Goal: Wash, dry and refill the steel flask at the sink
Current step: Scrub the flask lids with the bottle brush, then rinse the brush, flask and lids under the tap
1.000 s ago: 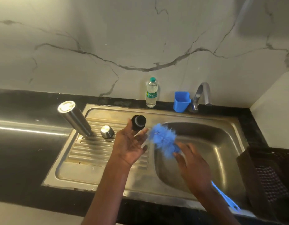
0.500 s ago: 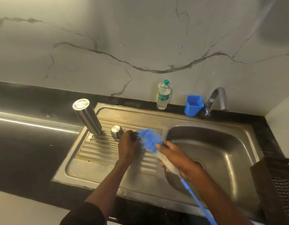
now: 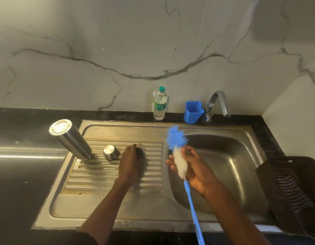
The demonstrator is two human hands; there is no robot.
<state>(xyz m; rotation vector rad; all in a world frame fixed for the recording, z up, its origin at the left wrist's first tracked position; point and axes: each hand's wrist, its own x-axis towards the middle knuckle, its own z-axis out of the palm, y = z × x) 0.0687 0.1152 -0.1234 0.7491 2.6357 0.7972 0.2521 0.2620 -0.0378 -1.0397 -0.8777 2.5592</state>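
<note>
1. Looking down at the stainless steel sink unit (image 3: 107, 216), I see the tall cylindrical steel flask (image 3: 72, 140) standing mouth-down on the ribbed drainboard at its far left corner, long axis upright though it reads as leaning in this wide lens.
2. My left hand (image 3: 129, 163) is nearer the flask: the flask lies to its left and slightly farther back, with the small round steel cap (image 3: 110, 152) between them.
3. Left fingers are curled over a small dark round lid piece (image 3: 140, 152) resting on the drainboard; I judge this a set-down.
4. My right hand (image 3: 192, 167) grips the white-and-blue bristled bottle brush (image 3: 178, 156) by its bristle head, over the basin's left edge, well apart from the flask.
5. Count: one flask, one steel cap, one dark lid piece, one brush, one clear plastic water bottle (image 3: 160, 106), one blue plastic holder (image 3: 193, 112), one chrome tap (image 3: 217, 103).
</note>
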